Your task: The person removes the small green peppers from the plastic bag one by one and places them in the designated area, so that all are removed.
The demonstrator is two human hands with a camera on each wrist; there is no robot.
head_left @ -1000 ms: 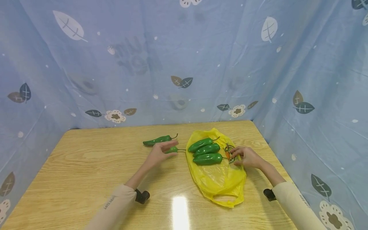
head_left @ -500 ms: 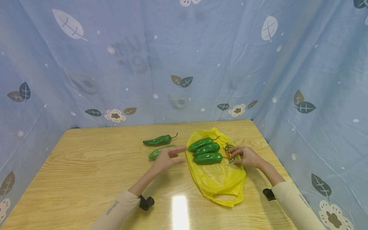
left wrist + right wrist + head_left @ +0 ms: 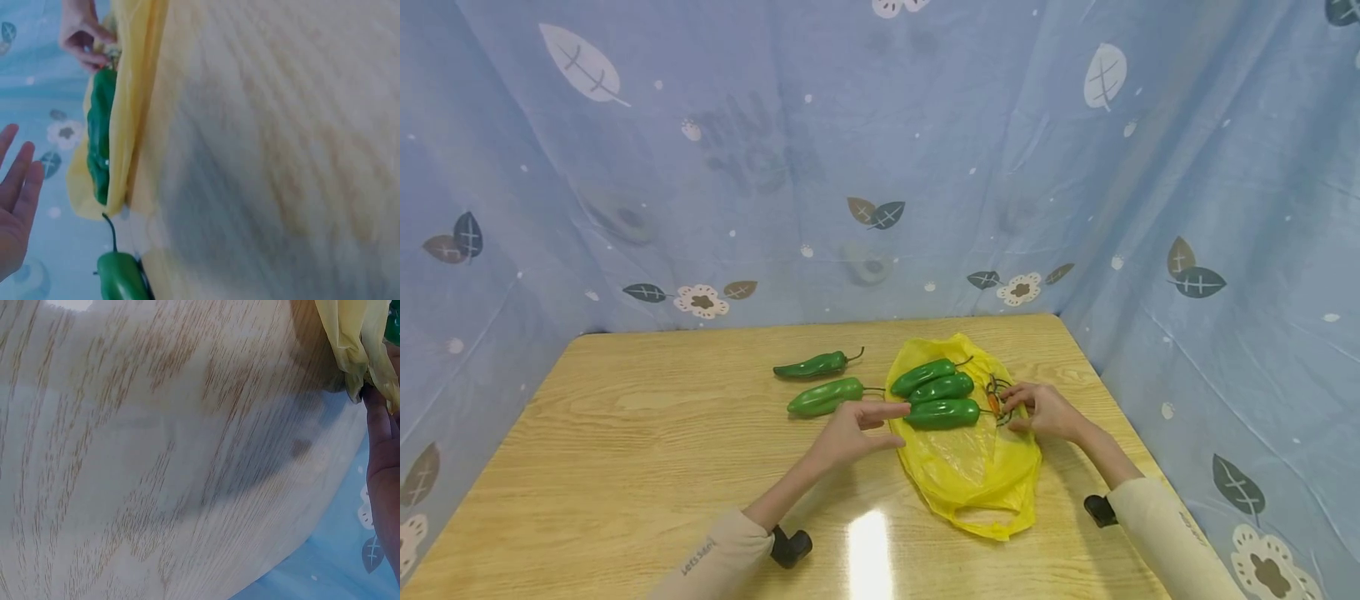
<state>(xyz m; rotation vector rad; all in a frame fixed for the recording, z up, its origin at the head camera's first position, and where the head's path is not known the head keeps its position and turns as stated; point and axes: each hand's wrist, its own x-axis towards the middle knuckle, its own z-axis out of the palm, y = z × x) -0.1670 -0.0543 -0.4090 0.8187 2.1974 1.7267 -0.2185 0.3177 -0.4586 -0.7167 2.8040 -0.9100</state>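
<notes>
A yellow plastic bag [image 3: 966, 471] lies flat on the table, its handle end toward the front. Three glossy green peppers [image 3: 942, 414] rest on it side by side. At its right edge my right hand [image 3: 1043, 410] pinches the plastic with bent fingers, beside dark thin stems and a small orange piece [image 3: 993, 403]. In the right wrist view, folds of the bag [image 3: 356, 347] drape over the thumb. My left hand [image 3: 852, 435] hovers at the bag's left edge, thumb and fingers apart, holding nothing. Left of the bag lie a lighter green pepper [image 3: 826, 398] and a darker one [image 3: 811, 366].
The wooden table [image 3: 647, 442] runs back to a blue leaf-patterned curtain [image 3: 805, 167], which also encloses both sides. A bright light reflection [image 3: 870, 554] shows near the front. Dark wrist cameras [image 3: 792, 547] sit under both sleeves.
My left hand has moved right and toward the front, from over the lighter pepper to the bag's left edge, uncovering that pepper. My right hand stays at the bag's right edge.
</notes>
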